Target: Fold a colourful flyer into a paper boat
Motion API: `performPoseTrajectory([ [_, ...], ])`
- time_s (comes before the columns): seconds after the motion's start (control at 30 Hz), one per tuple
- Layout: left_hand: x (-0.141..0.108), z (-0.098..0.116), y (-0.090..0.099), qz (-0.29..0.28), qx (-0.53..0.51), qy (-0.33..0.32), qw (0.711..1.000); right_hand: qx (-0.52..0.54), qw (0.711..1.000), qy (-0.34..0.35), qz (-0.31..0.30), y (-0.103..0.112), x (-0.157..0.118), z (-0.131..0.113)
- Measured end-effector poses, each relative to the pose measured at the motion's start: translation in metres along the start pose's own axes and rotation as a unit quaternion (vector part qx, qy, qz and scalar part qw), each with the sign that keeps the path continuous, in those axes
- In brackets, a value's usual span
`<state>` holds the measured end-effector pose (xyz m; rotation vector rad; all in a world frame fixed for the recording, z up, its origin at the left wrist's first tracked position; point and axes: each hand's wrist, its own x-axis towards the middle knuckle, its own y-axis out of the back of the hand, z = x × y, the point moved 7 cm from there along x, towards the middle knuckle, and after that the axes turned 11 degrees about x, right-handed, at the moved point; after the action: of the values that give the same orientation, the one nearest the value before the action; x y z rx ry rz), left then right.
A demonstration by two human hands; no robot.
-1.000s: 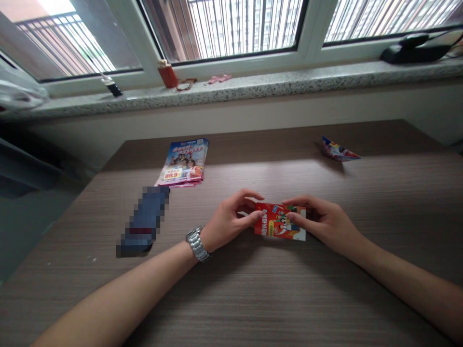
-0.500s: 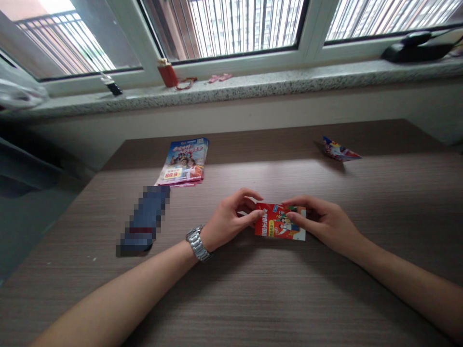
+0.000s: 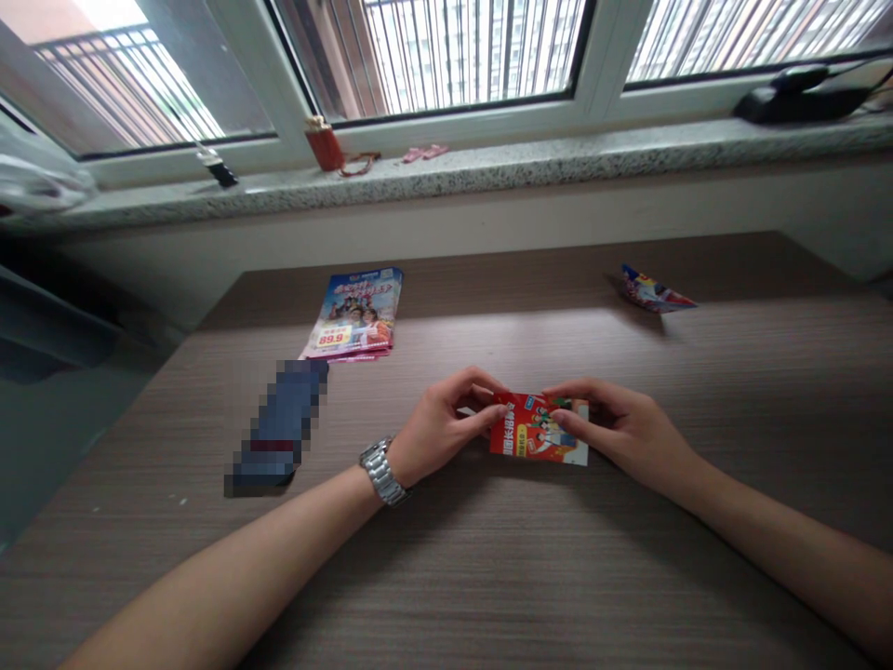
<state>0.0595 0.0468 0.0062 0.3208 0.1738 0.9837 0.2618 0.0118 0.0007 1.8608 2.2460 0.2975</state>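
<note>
Between my two hands is a small red printed paper [image 3: 534,435] with cartoon figures and a pale right edge. My left hand [image 3: 446,423], with a silver watch at the wrist, pinches its left side, thumb on top. On the paper's right side my right hand [image 3: 620,426] grips with the thumb on the face and the fingers behind the upper edge. The other fingers of both hands are partly hidden behind the paper.
A stack of flyers [image 3: 359,312] lies at the back left of the wooden table [image 3: 446,577], near a blurred dark blue object [image 3: 283,423]. A folded colourful paper [image 3: 654,290] stands at the back right. Small items, including a red lighter-like object [image 3: 325,147], sit on the stone sill [image 3: 530,170].
The red paper has shifted very slightly to the left. Both hands keep their hold on it and are otherwise nearly unmoved.
</note>
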Motion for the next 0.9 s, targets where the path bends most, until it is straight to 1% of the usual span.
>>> performPoseTrajectory([
  [0.27,-0.001,-0.002,0.003,0.018,0.019,-0.007,1.0,0.085,0.996,-0.006,0.003,-0.001,0.003,-0.002],
  [0.33,-0.001,-0.002,0.002,0.017,0.022,-0.011,1.0,0.089,0.996,0.0,0.002,0.0,0.004,-0.004],
  [0.57,-0.002,0.004,-0.001,0.011,0.054,-0.04,0.998,0.045,0.997,0.008,-0.056,-0.008,0.008,-0.013],
  [0.77,-0.003,0.013,-0.002,0.008,0.094,-0.088,0.992,-0.004,0.993,0.013,-0.119,-0.016,0.015,-0.017],
  [0.9,-0.004,0.015,-0.002,0.0,0.109,-0.104,0.989,-0.021,0.99,0.02,-0.134,-0.023,0.019,-0.02],
])
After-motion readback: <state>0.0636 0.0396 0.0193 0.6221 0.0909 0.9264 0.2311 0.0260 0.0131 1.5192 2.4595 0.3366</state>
